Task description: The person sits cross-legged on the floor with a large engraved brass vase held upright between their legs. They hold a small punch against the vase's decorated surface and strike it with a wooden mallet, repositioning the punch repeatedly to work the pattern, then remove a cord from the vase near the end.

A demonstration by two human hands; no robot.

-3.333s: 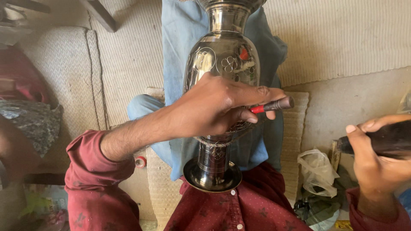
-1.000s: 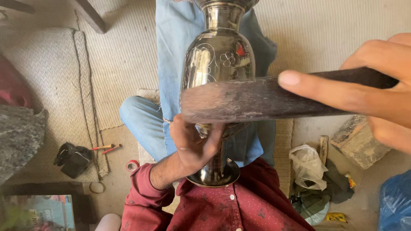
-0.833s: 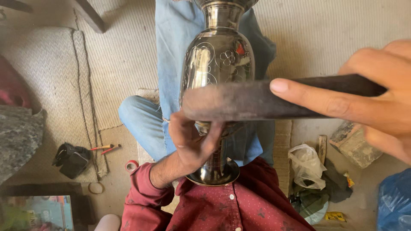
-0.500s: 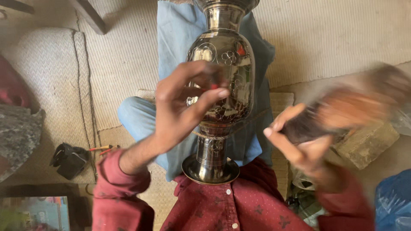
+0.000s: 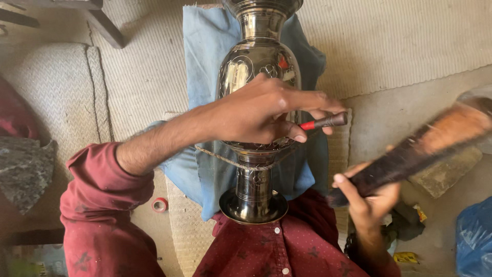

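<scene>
Head view, looking down at a seated person in a dark red shirt. A polished metal vase lies lengthwise along the lap, its round foot touching the shirt and its mouth pointing away at the top edge; the body rests on a blue cloth spread over a woven mat. A thin cord crosses the narrow stem just below the body. The left hand lies across the widest part of the vase, fingers curled and pressed together, thumb and fingertips pinching a slim tool with a red band and a dark tip; the tool points to the right, its working end hidden under the hand, so contact with the metal cannot be told. The right hand is beside the vase on the right, well apart from it, fingers wrapped tight around the lower end of a dark wooden mallet; the far end of the mallet is blurred and raised toward the right edge. Below the left sleeve, a small roll of red tape lies on the floor. A grey stone slab sits at the left edge, a blue bag in the lower right corner, and a flat block under the mallet
</scene>
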